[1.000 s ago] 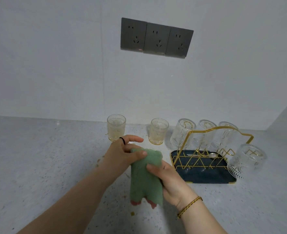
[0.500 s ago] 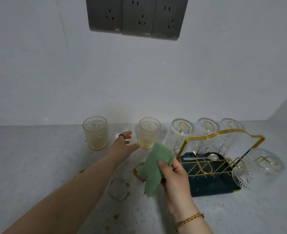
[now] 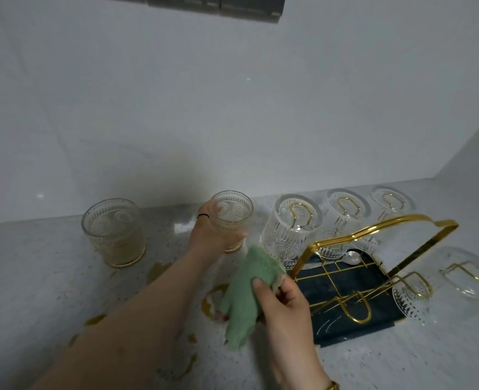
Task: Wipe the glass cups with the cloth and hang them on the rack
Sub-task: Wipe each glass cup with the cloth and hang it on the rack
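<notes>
One upright cup (image 3: 232, 218), gripped round its side by the left hand (image 3: 213, 237), stands just far-left of the cloth (image 3: 244, 294) the right hand (image 3: 286, 302) pinches.

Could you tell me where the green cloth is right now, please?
In the head view, low centre: the right hand holds the cloth just in front of the cup the left hand grips, left of the rack.

Six glass cups: two upright, the left cup (image 3: 111, 232) at ten o'clock of the one green cloth (image 3: 246, 294) and the held cup (image 3: 232, 218) at twelve, plus four upturned cups (image 3: 289, 223) (image 3: 342, 218) (image 3: 390, 204) (image 3: 458, 274) on the one rack (image 3: 373, 229) at three. One spoon (image 3: 352, 257). Two hands: left hand (image 3: 213, 240), right hand (image 3: 286, 302).
</notes>
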A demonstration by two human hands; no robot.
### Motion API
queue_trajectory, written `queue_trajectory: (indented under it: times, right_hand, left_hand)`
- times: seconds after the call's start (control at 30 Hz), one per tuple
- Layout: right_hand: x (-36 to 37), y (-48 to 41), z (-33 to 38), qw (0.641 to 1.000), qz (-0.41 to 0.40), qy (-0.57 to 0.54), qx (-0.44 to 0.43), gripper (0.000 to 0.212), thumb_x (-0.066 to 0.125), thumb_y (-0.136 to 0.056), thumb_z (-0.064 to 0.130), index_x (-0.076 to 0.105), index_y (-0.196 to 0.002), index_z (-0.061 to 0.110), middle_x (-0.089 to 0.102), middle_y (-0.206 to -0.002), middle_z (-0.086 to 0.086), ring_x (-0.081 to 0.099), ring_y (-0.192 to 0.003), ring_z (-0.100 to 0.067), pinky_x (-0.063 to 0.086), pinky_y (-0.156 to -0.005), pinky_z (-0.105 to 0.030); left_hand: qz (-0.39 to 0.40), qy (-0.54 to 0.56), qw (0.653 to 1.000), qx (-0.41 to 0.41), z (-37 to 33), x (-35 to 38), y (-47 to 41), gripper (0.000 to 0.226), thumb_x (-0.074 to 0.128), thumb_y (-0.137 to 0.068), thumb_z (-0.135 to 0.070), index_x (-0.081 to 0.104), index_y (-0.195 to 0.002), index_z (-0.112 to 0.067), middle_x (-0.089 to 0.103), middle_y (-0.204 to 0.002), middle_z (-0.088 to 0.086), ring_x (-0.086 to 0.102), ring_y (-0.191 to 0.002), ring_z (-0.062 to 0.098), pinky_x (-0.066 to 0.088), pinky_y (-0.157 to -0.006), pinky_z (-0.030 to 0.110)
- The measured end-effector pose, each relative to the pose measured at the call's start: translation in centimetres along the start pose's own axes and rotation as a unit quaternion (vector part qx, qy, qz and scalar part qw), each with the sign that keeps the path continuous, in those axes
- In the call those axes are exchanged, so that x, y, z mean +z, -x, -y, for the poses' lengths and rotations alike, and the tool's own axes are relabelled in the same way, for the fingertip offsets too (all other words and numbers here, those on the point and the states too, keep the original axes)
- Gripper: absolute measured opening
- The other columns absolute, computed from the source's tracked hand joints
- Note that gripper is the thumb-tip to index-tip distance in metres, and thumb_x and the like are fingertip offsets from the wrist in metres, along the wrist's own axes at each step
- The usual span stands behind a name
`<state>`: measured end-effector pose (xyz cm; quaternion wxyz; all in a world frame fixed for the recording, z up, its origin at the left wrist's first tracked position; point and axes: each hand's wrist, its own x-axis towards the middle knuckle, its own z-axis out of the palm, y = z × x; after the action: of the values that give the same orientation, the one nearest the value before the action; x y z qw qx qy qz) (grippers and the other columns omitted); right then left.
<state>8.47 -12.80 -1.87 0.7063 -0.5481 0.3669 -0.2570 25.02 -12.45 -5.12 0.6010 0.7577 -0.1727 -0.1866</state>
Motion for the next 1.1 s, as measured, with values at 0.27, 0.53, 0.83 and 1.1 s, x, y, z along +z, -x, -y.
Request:
queue_trajectory:
  times: [0.27, 0.53, 0.83, 1.1]
  right_hand:
    - [0.2, 1.1, -0.1, 1.0, -0.006, -0.012, -0.007, 0.012, 0.061, -0.081, 0.004, 0.061, -0.07, 0.009, 0.066, -0.07, -0.009, 0.061, -0.069, -0.023, 0.051, -0.07, -0.038]
    - [0.2, 4.9, 2.0, 0.996, -0.044, 0.011, -0.081, 0.019, 0.065, -0.078, 0.004, 0.049, -0.07, 0.009, 0.045, -0.069, -0.013, 0.042, -0.068, -0.023, 0.039, -0.065, -0.039]
    - [1.6, 12.5, 6.2, 0.96, 0.181, 0.05, -0.206, 0.015, 0.06, -0.079, 0.03, 0.069, -0.087, 0.021, 0.066, -0.089, -0.001, 0.06, -0.082, -0.012, 0.048, -0.074, -0.02]
    - [1.7, 14.9, 4.2, 0.817, 0.068, 0.229, -0.526, 0.015, 0.046, -0.081, 0.022, 0.054, -0.093, 0.026, 0.044, -0.101, 0.012, 0.046, -0.101, 0.0, 0.04, -0.089, -0.013]
  left_hand:
    - [-0.053, 0.043, 0.998, -0.014, -0.8, -2.5, 2.7, 0.072, 0.079, -0.069, -0.014, 0.043, -0.13, -0.007, 0.05, -0.113, -0.003, 0.049, -0.104, 0.015, 0.04, -0.085, 0.026]
    - [-0.009, 0.16, 0.986, -0.038, -3.3, -7.7, 12.9, 0.03, 0.076, -0.067, -0.021, 0.064, -0.092, -0.01, 0.068, -0.093, 0.008, 0.062, -0.087, 0.027, 0.05, -0.078, 0.035]
    - [-0.028, 0.215, 0.974, -0.063, -6.5, -10.5, 21.9, 0.089, 0.079, -0.041, -0.054, 0.06, -0.111, -0.003, 0.066, -0.108, 0.019, 0.061, -0.1, 0.037, 0.047, -0.094, 0.054]
    - [0.025, 0.266, 0.963, -0.035, -7.4, -11.4, 27.0, 0.077, 0.071, -0.045, -0.064, 0.068, -0.106, -0.016, 0.07, -0.11, 0.011, 0.063, -0.104, 0.032, 0.043, -0.097, 0.053]
